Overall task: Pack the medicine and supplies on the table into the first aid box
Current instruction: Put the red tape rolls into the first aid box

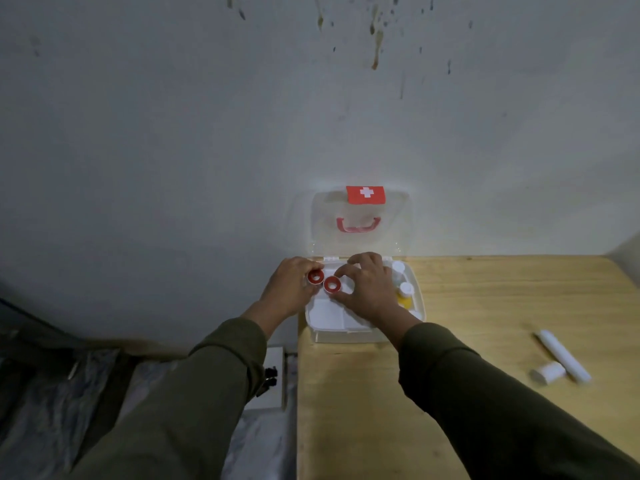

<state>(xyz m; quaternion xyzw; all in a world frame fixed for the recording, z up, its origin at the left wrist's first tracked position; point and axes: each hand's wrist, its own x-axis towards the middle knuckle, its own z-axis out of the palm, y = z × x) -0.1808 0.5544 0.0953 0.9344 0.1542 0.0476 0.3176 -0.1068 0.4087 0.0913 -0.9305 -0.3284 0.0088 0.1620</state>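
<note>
Medicine and supplies are partly packed, as I read it: the first aid box (349,336) sits open at the far left corner of the wooden surface (450,393), its clear lid (360,223) leaning up against the wall, and small white bottles (405,289) plus something yellow already stand along its right side. My left hand (287,285) pinches one red-cored tape roll (315,277) and my right hand (367,289) pinches a second tape roll (332,285), both over the box's left part, so each grip is closed on a roll. Left to pack, I judge, are the white tube (562,355) and the short white bottle (549,372) lying well apart to the right.
</note>
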